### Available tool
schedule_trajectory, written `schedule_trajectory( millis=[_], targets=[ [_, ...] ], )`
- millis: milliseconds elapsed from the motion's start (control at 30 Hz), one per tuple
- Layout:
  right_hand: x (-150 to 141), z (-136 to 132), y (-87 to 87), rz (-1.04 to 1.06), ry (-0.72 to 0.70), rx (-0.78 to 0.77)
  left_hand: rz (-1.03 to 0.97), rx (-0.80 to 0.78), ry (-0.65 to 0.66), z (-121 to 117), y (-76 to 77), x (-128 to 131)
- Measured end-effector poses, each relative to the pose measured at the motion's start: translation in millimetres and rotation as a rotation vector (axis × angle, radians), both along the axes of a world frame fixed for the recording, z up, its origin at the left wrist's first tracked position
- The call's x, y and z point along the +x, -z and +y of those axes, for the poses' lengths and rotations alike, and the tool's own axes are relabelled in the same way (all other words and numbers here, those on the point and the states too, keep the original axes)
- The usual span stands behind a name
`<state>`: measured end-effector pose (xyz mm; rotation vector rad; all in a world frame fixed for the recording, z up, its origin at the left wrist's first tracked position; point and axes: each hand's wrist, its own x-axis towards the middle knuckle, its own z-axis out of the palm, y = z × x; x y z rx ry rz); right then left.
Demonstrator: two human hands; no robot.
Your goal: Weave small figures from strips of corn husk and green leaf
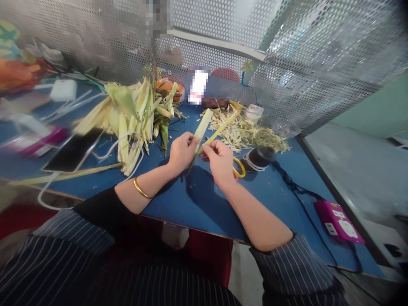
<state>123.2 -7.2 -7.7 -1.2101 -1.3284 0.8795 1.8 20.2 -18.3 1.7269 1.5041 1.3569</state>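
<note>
My left hand (181,151) is closed round a pale green corn husk strip (202,127) that sticks up and away from me. My right hand (219,160) pinches a thinner yellow-green strip (223,126) that splits off the same husk to the right. Both hands hover close together above the blue table (197,199). A gold bangle (141,190) circles my left wrist. Yellow-handled scissors (238,167) lie on the table just behind my right hand, partly hidden by it.
A pile of whole husks (130,114) lies at the left, a heap of shredded strips (248,131) at the right. A phone (74,149) with white cable, a black thread spool (259,157), a pink device (338,221) and a perforated metal screen (287,63) surround the work spot.
</note>
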Motion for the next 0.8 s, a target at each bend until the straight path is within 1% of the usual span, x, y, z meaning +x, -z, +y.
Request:
schedule_trajectory(
  millis=[67, 133, 233, 300, 367, 433, 467, 500, 567, 600, 633, 667, 700, 733, 767, 800],
  targets=[
    [-1, -8, -4.8, -0.065, 0.026, 0.146, -0.069, -0.061, -0.047, 7, 3.6, -2],
    [-3, -17, -10.4, -0.108, 0.01, 0.292, -0.15, -0.125, -0.105, 14, 7.2, -4],
    [-4, -27, -20.0, -0.036, -0.006, 0.446, -0.238, -0.184, -0.151, 22, 10.7, -7],
    [-1, -26, -26.6, 0.042, 0.063, 0.516, -0.272, -0.198, -0.15, 24, 11.1, -8],
    [7, -18, -31.8, 0.086, 0.172, 0.543, -0.296, -0.205, -0.135, 23, 10.2, -7],
    [18, -5, -33.3, 0.09, 0.25, 0.483, -0.319, -0.204, -0.123, 20, 8.3, -6],
    [24, 3, -32.1, 0.071, 0.246, 0.393, -0.332, -0.2, -0.118, 18, 7.2, -6],
    [30, 11, -29.7, 0.03, 0.209, 0.26, -0.345, -0.197, -0.111, 16, 6.1, -5],
    [39, 23, -22.4, -0.132, 0.07, -0.079, -0.368, -0.192, -0.076, 11, 4.0, -3],
    [41, 27, -18.5, -0.247, 0.014, -0.189, -0.378, -0.189, -0.048, 9, 3.2, -2],
    [43, 29, -14.9, -0.375, -0.027, -0.236, -0.386, -0.185, -0.012, 7, 2.4, -1],
    [43, 30, -12.2, -0.485, -0.037, -0.22, -0.395, -0.177, 0.023, 5, 1.7, 0],
    [42, 29, -10.6, -0.552, -0.015, -0.154, -0.402, -0.168, 0.055, 2, 1.0, 1],
    [40, 27, -10.0, -0.567, 0.0, -0.079, -0.404, -0.163, 0.085, 0, 0.2, 2],
    [38, 26, -10.4, -0.519, 0.009, -0.016, -0.407, -0.167, 0.112, -3, -0.8, 3],
    [35, 24, -11.6, -0.422, 0.004, 0.014, -0.417, -0.183, 0.141, -6, -2.0, 5]
  ],
)
